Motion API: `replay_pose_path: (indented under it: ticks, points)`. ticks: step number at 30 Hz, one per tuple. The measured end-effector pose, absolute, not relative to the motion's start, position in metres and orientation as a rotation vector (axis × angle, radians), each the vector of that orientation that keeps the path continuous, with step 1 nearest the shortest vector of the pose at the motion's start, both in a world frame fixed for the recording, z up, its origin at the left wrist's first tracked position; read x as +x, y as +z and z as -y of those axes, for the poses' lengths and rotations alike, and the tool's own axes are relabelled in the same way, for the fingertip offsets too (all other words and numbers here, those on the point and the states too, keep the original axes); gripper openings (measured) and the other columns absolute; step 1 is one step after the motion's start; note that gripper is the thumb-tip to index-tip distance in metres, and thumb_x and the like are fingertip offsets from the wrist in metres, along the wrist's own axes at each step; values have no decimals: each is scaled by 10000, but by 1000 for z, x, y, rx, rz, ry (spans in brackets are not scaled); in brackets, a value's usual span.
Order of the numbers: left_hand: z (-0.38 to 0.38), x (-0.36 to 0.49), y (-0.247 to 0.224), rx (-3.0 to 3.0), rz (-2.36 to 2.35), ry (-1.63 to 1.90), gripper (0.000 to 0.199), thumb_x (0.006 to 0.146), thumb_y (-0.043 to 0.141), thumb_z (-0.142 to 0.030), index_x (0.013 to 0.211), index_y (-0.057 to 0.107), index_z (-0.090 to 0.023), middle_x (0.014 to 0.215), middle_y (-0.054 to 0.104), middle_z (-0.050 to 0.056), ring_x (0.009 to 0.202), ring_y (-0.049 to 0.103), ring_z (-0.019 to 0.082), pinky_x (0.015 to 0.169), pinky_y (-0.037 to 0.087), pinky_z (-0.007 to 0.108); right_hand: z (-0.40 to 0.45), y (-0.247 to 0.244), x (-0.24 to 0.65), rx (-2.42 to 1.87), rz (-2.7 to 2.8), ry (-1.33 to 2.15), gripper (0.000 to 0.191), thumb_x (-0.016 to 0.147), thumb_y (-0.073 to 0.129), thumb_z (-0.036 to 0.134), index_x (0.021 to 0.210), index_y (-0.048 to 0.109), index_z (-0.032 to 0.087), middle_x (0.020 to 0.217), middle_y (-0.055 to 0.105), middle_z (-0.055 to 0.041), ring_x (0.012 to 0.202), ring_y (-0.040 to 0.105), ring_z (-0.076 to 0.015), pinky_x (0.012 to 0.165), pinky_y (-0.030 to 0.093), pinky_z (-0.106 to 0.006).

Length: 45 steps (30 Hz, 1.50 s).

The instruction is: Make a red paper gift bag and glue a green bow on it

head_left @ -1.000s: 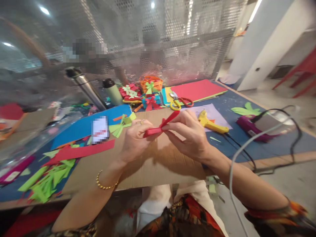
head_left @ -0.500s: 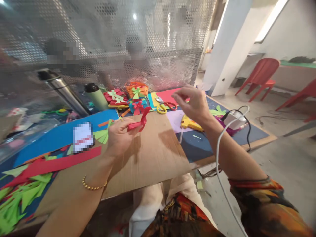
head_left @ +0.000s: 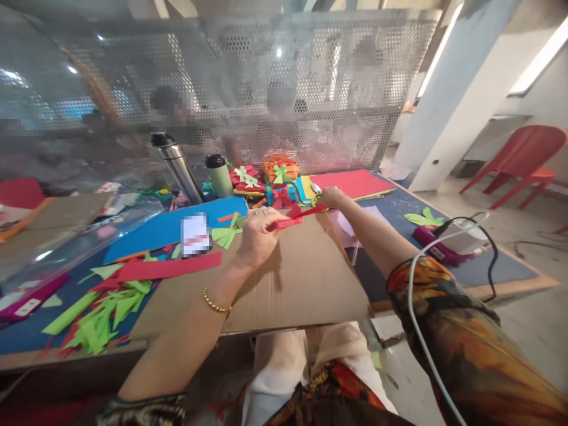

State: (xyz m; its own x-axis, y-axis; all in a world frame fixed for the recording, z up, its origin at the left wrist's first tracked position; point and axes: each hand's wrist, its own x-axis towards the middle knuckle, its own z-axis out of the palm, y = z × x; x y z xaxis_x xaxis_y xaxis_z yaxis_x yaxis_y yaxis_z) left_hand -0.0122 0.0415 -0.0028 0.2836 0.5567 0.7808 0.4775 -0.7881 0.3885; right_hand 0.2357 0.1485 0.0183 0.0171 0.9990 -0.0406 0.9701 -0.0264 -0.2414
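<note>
My left hand (head_left: 261, 235) pinches a folded red paper strip (head_left: 290, 220) above the brown cardboard sheet (head_left: 302, 278). One end of the strip sticks out to the right. Farther back, my right hand (head_left: 333, 197) is down on the scissors (head_left: 316, 188), fingers curled over the handles. Only the blades and a bit of yellow handle show; the fingertips are hidden. Just behind my left hand sit small paper gift boxes with bows: a blue one with a red bow (head_left: 280, 197) and an orange one (head_left: 279, 168). Green paper cut-outs (head_left: 227, 235) lie left of that hand.
A steel flask (head_left: 180, 168) and a green bottle (head_left: 219, 177) stand at the back, before a perforated metal screen (head_left: 248, 118). Green scraps (head_left: 110, 313) and a red strip (head_left: 171, 267) lie left. A white cable (head_left: 419, 331) crosses my right arm near a purple power strip (head_left: 437, 244).
My right hand has come down from the air onto the scissors. The red strip in my left hand has tipped from upright to nearly flat. The view has shifted left.
</note>
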Motion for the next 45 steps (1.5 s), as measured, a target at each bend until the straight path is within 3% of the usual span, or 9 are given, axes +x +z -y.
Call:
replay_pose_path:
  ticks: [5,9,13,16,21,26,34,39,45]
  points:
    - [-46,-13,-1,2347,-981,1562,169,884,825,-359,770,796,-237,793,776,34,780,668,196,854,459,388,-139,36,243,-2083,1749,598,413,1009,693,407,1336,655,156,1343,672,-132,1131,695,-251,951,610,-457]
    - [-47,-14,3,2159,-870,1460,381,846,814,-559,706,751,-211,705,702,18,695,601,172,729,466,338,-99,56,247,-1734,1646,702,271,976,700,412,987,655,145,727,659,-33,595,606,-140,571,537,-288]
    - [-42,-24,20,2106,-789,1423,448,799,833,-613,653,712,-208,715,688,20,705,597,165,726,495,328,-36,68,248,-1210,1680,831,244,851,710,307,736,504,248,509,508,50,428,475,-119,406,370,-264]
    - [-36,-39,38,2084,-828,1484,388,763,885,-547,665,720,-209,737,692,21,720,609,162,731,507,322,3,67,245,-1060,1759,935,134,789,717,251,846,596,246,674,626,22,504,557,-132,424,428,-265]
    - [-30,-58,54,1894,-926,1478,398,695,923,-512,650,681,-200,682,646,-3,671,582,147,657,526,291,19,54,243,-892,1935,916,345,796,766,314,1101,617,254,835,628,1,692,633,-160,573,535,-284]
    - [-24,-54,50,1807,-908,1258,316,680,916,-401,677,688,-181,662,622,-10,612,563,126,566,490,254,12,40,241,-1057,2048,652,380,864,752,544,1063,630,244,735,554,35,623,508,-134,555,437,-265]
    - [-11,-41,51,1993,-856,1019,150,770,801,-282,738,693,-183,752,682,17,658,611,143,597,507,260,17,29,234,-1067,2116,761,507,841,715,708,924,621,217,689,526,36,607,468,-130,541,399,-264]
    - [-9,-41,51,2205,-817,988,137,849,754,-272,739,720,-198,812,725,45,768,640,174,709,534,302,19,25,234,-1037,2126,851,522,854,701,725,932,645,211,704,524,31,624,467,-131,552,388,-264]
    - [-8,-40,51,2333,-800,973,101,898,743,-276,844,789,-204,774,736,37,719,626,169,668,509,286,22,28,236,-1079,2095,945,485,824,747,684,903,652,215,685,510,35,616,448,-132,552,362,-270]
